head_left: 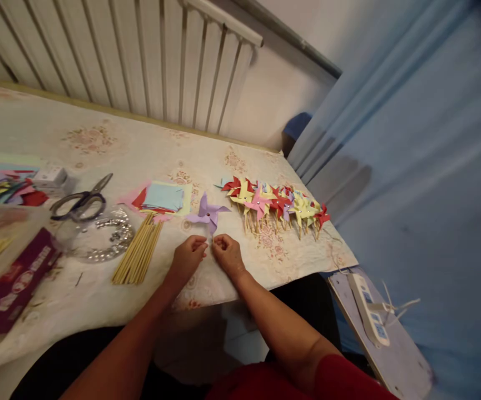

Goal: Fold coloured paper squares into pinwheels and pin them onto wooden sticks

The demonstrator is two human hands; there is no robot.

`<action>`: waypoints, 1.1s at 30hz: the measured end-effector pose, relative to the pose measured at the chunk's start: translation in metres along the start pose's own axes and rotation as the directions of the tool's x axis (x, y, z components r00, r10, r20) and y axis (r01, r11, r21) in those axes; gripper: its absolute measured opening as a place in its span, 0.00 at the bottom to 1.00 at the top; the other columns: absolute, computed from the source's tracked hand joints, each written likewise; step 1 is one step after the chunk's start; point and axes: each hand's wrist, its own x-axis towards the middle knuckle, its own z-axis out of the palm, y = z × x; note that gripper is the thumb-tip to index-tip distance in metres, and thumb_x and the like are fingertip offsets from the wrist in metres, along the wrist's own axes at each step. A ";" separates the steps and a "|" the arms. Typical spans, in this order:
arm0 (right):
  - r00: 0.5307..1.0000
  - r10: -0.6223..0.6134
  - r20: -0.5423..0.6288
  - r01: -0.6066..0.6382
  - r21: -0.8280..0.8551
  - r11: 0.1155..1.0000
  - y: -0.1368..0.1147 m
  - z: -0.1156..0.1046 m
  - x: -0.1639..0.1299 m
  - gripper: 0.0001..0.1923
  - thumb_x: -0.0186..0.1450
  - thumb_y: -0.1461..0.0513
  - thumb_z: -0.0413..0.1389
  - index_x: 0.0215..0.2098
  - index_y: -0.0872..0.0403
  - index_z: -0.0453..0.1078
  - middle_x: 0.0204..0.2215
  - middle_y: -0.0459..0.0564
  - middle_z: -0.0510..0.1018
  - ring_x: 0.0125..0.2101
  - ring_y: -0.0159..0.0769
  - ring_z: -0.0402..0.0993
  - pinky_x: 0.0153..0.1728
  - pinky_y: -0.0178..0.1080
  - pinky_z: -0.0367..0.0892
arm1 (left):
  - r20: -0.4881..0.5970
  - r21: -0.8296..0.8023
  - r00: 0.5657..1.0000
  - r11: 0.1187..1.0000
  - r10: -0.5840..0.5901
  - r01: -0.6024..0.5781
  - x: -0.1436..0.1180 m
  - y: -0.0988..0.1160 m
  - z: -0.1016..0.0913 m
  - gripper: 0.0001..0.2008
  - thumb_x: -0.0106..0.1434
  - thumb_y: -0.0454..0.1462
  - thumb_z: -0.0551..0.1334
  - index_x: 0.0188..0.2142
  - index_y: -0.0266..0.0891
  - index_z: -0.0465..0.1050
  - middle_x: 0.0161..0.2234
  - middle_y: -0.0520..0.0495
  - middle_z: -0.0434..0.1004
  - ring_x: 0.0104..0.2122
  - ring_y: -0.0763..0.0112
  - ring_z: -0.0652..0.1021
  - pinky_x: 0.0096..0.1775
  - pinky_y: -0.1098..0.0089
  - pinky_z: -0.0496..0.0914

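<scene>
A purple paper pinwheel [208, 214] with a small shiny centre is just beyond my two hands, its blades spread over the tablecloth. My right hand [228, 255] pinches at the pinwheel's lower end, where a stick would be; the fingers mostly hide it. Close beside it, my left hand [189, 256] has its fingers curled together, and whatever is in them is too small to make out. Left of the pinwheel lies a stack of coloured paper squares [164, 197], light blue on top. Thin wooden sticks [138, 250] lie in a bundle below that stack.
Finished pinwheels [279, 203] in several colours crowd the right side. To the left are black-handled scissors [79, 205], a clear dish of shiny fasteners [107, 239], a purple-labelled box [15, 283] and paper pieces [15, 186]. A power strip [369, 311] rests on a low stand at right.
</scene>
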 end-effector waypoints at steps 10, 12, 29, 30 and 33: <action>1.000 -0.027 -0.005 0.027 -0.011 1.000 0.004 0.001 0.002 0.06 0.55 0.62 0.54 0.30 0.54 0.72 0.23 0.42 0.73 0.23 0.29 0.65 0.28 0.32 0.63 | -0.048 0.486 0.928 0.820 0.370 -0.302 -0.005 -0.024 -0.012 0.13 0.62 0.41 0.54 0.40 0.39 0.73 0.37 0.43 0.80 0.38 0.61 0.79 0.45 0.61 0.71; 0.999 -0.032 0.002 0.032 -0.003 0.999 0.006 0.002 0.003 0.06 0.55 0.62 0.54 0.30 0.54 0.72 0.23 0.42 0.73 0.23 0.29 0.65 0.28 0.32 0.64 | -0.037 0.555 0.894 0.753 0.446 -0.353 -0.010 -0.029 -0.014 0.13 0.64 0.41 0.52 0.40 0.39 0.73 0.40 0.42 0.80 0.41 0.61 0.78 0.47 0.62 0.70; 1.000 -0.011 -0.016 0.013 0.147 0.989 0.016 -0.030 -0.021 0.05 0.54 0.64 0.53 0.29 0.53 0.70 0.21 0.40 0.71 0.22 0.29 0.67 0.28 0.32 0.65 | -0.005 0.855 0.806 0.421 0.591 -0.303 -0.039 -0.037 -0.017 0.10 0.65 0.35 0.50 0.36 0.39 0.69 0.36 0.41 0.72 0.41 0.59 0.73 0.47 0.61 0.68; 1.000 -0.003 -0.021 0.006 0.160 0.987 0.017 -0.033 -0.023 0.05 0.54 0.64 0.54 0.29 0.53 0.70 0.20 0.40 0.71 0.22 0.29 0.67 0.28 0.32 0.65 | -0.003 0.862 0.804 0.409 0.595 -0.299 -0.038 -0.036 -0.017 0.10 0.65 0.35 0.50 0.36 0.39 0.69 0.37 0.41 0.72 0.41 0.59 0.73 0.47 0.61 0.68; 0.999 0.017 -0.038 -0.010 0.182 0.983 0.022 -0.044 -0.027 0.04 0.53 0.64 0.54 0.28 0.53 0.70 0.20 0.40 0.70 0.22 0.29 0.67 0.27 0.32 0.65 | 0.007 0.881 0.804 0.377 0.594 -0.286 -0.037 -0.036 -0.018 0.10 0.65 0.36 0.50 0.36 0.38 0.69 0.37 0.40 0.72 0.41 0.58 0.73 0.47 0.60 0.68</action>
